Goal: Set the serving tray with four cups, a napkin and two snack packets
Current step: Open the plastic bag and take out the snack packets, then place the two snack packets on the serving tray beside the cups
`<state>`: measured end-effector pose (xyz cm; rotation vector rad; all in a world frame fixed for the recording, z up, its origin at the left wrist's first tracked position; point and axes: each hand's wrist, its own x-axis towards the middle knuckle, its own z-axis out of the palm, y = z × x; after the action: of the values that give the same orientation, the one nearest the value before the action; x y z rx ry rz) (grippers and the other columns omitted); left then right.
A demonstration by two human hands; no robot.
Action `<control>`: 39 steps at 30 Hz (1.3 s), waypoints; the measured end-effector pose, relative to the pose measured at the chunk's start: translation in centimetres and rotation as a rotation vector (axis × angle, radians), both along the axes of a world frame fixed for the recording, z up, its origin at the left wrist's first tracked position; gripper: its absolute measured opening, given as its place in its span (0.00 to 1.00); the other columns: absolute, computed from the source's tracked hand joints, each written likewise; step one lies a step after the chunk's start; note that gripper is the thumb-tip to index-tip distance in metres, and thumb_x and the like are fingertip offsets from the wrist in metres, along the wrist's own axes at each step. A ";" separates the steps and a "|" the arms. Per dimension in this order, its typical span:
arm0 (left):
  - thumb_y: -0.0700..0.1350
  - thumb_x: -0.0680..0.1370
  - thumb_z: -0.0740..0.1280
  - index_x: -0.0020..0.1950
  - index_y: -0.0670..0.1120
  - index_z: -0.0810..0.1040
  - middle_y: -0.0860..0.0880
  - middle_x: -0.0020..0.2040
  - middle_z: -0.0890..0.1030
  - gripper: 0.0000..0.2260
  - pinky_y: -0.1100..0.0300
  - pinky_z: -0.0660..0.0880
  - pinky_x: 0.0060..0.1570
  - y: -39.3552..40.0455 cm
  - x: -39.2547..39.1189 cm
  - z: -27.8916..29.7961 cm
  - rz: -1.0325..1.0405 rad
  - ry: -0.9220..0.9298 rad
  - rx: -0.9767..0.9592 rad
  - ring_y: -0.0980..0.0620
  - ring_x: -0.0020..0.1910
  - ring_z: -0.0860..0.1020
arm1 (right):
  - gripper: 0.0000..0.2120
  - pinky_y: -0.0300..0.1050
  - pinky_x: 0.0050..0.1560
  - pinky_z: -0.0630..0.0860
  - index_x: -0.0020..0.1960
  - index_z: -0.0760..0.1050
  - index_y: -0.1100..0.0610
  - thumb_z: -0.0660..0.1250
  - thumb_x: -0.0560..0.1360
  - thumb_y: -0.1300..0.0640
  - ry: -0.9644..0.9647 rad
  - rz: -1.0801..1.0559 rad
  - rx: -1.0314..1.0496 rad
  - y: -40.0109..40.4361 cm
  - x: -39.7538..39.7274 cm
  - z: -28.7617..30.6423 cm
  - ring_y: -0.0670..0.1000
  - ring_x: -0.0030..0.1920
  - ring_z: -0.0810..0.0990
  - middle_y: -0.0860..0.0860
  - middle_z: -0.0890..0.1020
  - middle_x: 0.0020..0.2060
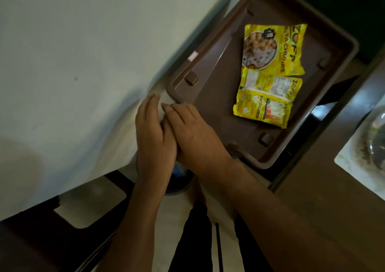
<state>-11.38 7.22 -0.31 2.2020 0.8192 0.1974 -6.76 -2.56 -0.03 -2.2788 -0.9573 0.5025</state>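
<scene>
Head view, tilted; places given relative to the tray.

1. Tray [208, 80]: brown plastic, rectangular, raised rim, small square feet at the inner corners. Sits partly on the white surface [73, 42], which lies along its left side.
2. Front-up packet [275, 48]: yellow snack packet, printed side up, flat on the tray floor towards the far right corner.
3. Back-up packet [266, 103]: second yellow packet, label side up, flat on the tray floor just beside item 2 on the near side, their edges meeting or slightly overlapping.
4. Left hand [154, 138]: at the tray's near left corner, just off the rim; fingers straight and close together, flat, pressed against the right hand. A pale thing, possibly the napkin, shows under the fingertips; blurred, cannot tell.
5. Right hand [195, 136]: fingers straight and together, lying over the tray's near left rim, touching the left hand along its side.
6. Cups: a greyish round shape shows beneath the hands; cannot tell what it is.
</scene>
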 end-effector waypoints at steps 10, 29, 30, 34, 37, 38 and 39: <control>0.39 0.84 0.63 0.80 0.41 0.67 0.43 0.78 0.70 0.23 0.53 0.69 0.77 -5.7 6.8 3.2 -0.171 -0.071 -0.038 0.48 0.78 0.68 | 0.27 0.55 0.71 0.71 0.75 0.72 0.65 0.67 0.80 0.54 -0.217 -0.244 -0.056 -6.5 5.9 3.0 0.63 0.70 0.72 0.64 0.76 0.70; 0.38 0.82 0.68 0.76 0.44 0.73 0.45 0.68 0.78 0.21 0.48 0.79 0.64 -10.4 14.4 -2.6 -0.296 0.143 -0.146 0.46 0.65 0.80 | 0.34 0.59 0.69 0.72 0.76 0.70 0.57 0.76 0.72 0.59 -0.085 -0.440 -0.389 -12.6 10.0 -1.6 0.61 0.72 0.71 0.56 0.75 0.70; 0.38 0.81 0.70 0.77 0.44 0.72 0.45 0.69 0.78 0.24 0.48 0.79 0.64 -10.2 14.4 -2.8 -0.273 0.158 -0.166 0.45 0.65 0.80 | 0.38 0.60 0.74 0.68 0.78 0.68 0.56 0.76 0.70 0.60 -0.066 -0.394 -0.376 -12.7 10.2 -1.6 0.61 0.75 0.69 0.55 0.75 0.71; 0.35 0.74 0.76 0.78 0.49 0.69 0.50 0.60 0.81 0.35 0.50 0.83 0.56 -8.5 12.9 -3.5 -0.096 0.267 -0.326 0.48 0.55 0.85 | 0.43 0.68 0.79 0.59 0.81 0.64 0.55 0.76 0.68 0.64 -0.071 -0.388 -0.330 -12.7 10.4 -1.7 0.64 0.82 0.59 0.56 0.72 0.76; 0.33 0.73 0.74 0.66 0.51 0.80 0.51 0.49 0.80 0.24 0.49 0.86 0.46 -8.2 11.5 -3.6 -0.036 0.333 -0.432 0.55 0.37 0.86 | 0.45 0.65 0.77 0.65 0.81 0.62 0.54 0.78 0.68 0.64 -0.054 -0.585 -0.321 -12.8 10.1 -1.6 0.64 0.81 0.58 0.59 0.65 0.79; 0.35 0.74 0.74 0.61 0.51 0.82 0.50 0.48 0.80 0.19 0.46 0.86 0.46 -8.4 11.3 -3.5 -0.041 0.333 -0.412 0.53 0.38 0.86 | 0.47 0.64 0.77 0.66 0.81 0.61 0.54 0.79 0.68 0.62 -0.030 -0.659 -0.321 -13.0 10.0 -1.5 0.64 0.80 0.58 0.60 0.63 0.79; 0.38 0.74 0.74 0.60 0.50 0.82 0.50 0.49 0.81 0.16 0.44 0.86 0.48 -8.6 11.3 -3.5 -0.048 0.320 -0.383 0.49 0.41 0.86 | 0.48 0.63 0.77 0.67 0.82 0.60 0.54 0.80 0.67 0.60 0.000 -0.725 -0.319 -13.1 10.0 -1.6 0.64 0.80 0.58 0.60 0.61 0.80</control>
<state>-0.10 -1.35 -3.77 1.9085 0.8900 -0.3199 3.27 -15.71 -1.59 -2.6870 -0.0007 0.3429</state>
